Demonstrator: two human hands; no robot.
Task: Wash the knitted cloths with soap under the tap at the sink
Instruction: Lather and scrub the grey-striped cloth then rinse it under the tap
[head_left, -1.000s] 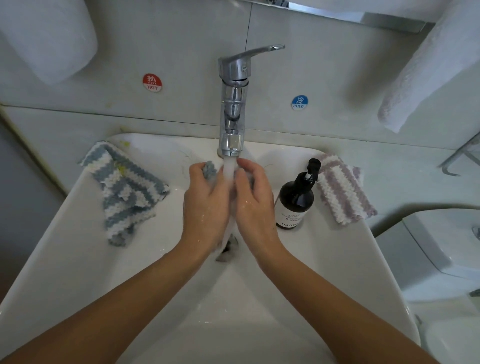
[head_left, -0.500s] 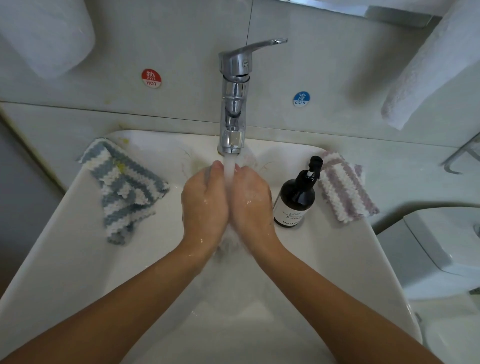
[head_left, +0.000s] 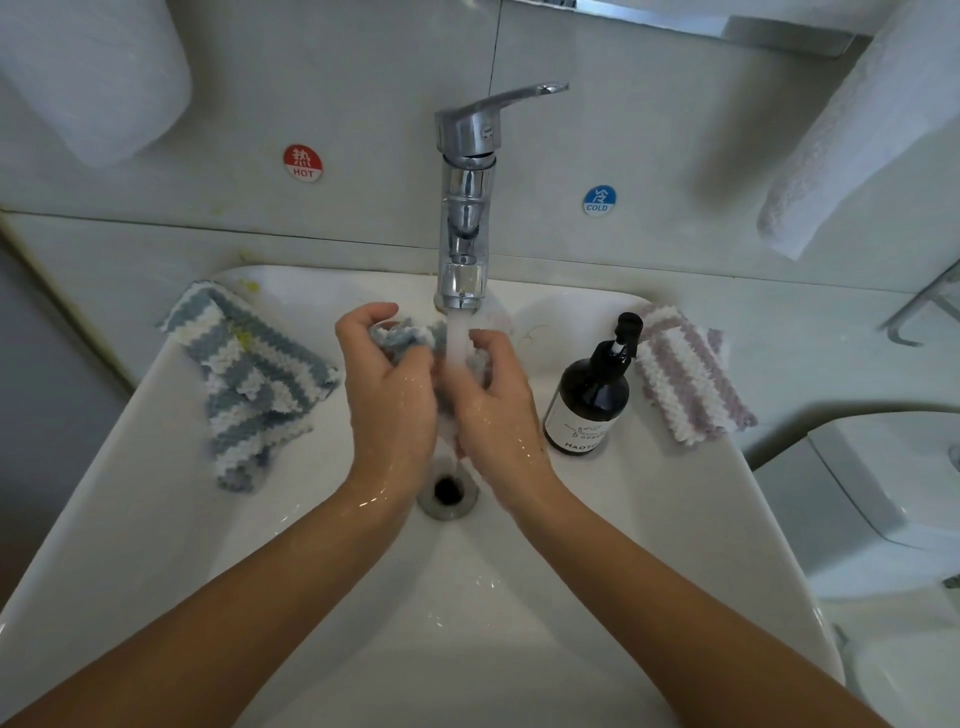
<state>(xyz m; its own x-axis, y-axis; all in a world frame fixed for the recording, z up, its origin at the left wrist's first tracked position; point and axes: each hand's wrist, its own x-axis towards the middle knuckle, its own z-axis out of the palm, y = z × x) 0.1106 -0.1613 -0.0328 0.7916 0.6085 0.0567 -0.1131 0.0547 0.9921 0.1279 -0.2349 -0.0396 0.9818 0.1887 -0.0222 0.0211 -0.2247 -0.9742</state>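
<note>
Water runs from the chrome tap (head_left: 464, 208) into the white sink (head_left: 156, 519). Under the stream, my left hand (head_left: 387, 395) and my right hand (head_left: 493, 410) both grip a wet blue-grey knitted cloth (head_left: 402, 338), bunched between them; most of it is hidden by my fingers. A blue and white striped knitted cloth (head_left: 249, 379) lies on the sink's left rim. On the right rim lies a pink and white striped cloth (head_left: 685, 374). A dark soap pump bottle (head_left: 589, 395) stands upright just right of my right hand.
The drain (head_left: 448, 491) shows below my wrists. White towels hang at the upper left (head_left: 93, 67) and upper right (head_left: 857, 130). Hot (head_left: 302, 162) and cold (head_left: 599, 200) stickers mark the wall. A white toilet (head_left: 893, 493) stands at the right.
My hands, pressed close together half a second ago, have parted a little and turned, so more of the bunched cloth shows at the top. The drain is visible again.
</note>
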